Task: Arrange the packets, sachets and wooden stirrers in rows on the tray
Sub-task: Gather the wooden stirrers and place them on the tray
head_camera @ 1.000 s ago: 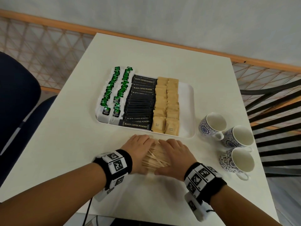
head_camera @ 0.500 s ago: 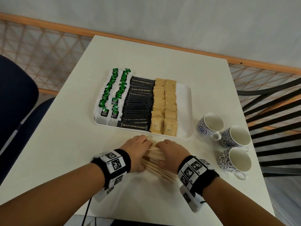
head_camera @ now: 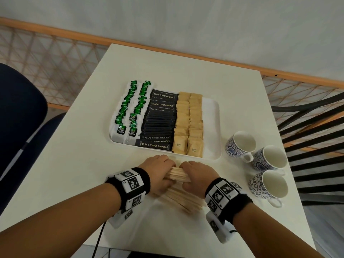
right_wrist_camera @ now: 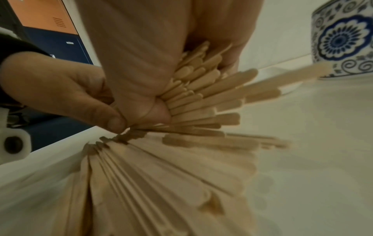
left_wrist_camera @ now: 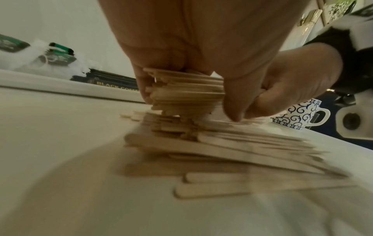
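A white tray (head_camera: 212, 127) holds rows of green tea bags (head_camera: 130, 108), black coffee sachets (head_camera: 160, 120) and brown sugar packets (head_camera: 189, 125); its right strip is bare. Just in front of it both hands grip one bundle of wooden stirrers (head_camera: 177, 175), lifted off the table. My left hand (head_camera: 158, 171) curls round the bundle's left end (left_wrist_camera: 181, 89), my right hand (head_camera: 195, 175) round its right end (right_wrist_camera: 193, 89). More stirrers (head_camera: 184, 200) lie loose on the table under the hands.
Three blue-patterned white cups (head_camera: 240, 144) (head_camera: 270, 158) (head_camera: 268, 185) stand to the right of the tray. A dark blue chair (head_camera: 20, 112) is at the left. The table (head_camera: 65, 164) ends close to my wrists.
Both hands went from lying flat on the stirrer pile to curling round a bundle and raising it. Some stirrers stayed on the table below.
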Demonstrator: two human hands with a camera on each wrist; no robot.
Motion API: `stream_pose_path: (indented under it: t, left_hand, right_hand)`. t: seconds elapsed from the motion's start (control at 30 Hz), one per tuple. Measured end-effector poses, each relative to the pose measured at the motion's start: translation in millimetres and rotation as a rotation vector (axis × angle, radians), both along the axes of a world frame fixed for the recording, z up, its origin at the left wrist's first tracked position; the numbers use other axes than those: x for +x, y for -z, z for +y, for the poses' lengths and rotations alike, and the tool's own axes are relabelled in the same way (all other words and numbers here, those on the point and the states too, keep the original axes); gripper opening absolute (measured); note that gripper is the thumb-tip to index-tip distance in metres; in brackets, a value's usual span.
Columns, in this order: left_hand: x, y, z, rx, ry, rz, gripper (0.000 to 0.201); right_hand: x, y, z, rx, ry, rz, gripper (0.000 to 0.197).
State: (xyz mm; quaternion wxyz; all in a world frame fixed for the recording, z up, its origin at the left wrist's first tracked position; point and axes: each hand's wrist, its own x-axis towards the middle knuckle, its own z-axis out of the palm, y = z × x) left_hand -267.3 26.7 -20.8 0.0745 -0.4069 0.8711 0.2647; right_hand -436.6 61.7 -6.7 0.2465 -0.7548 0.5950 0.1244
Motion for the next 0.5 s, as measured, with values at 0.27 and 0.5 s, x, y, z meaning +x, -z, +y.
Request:
stream_pose_path:
  t: [0.27, 0.5]
  left_hand:
    - [-13, -13, -13, -0.054, 0.057, -0.119, 0.035]
    - [-15, -16, -10, -0.072, 0.098, -0.16, 0.034]
  right_hand:
    - [-5, -10, 1, -0.029, 0.028, -0.073, 0.047]
    - [-6, -17, 1, -0.12, 0.001, -0.076, 0.047]
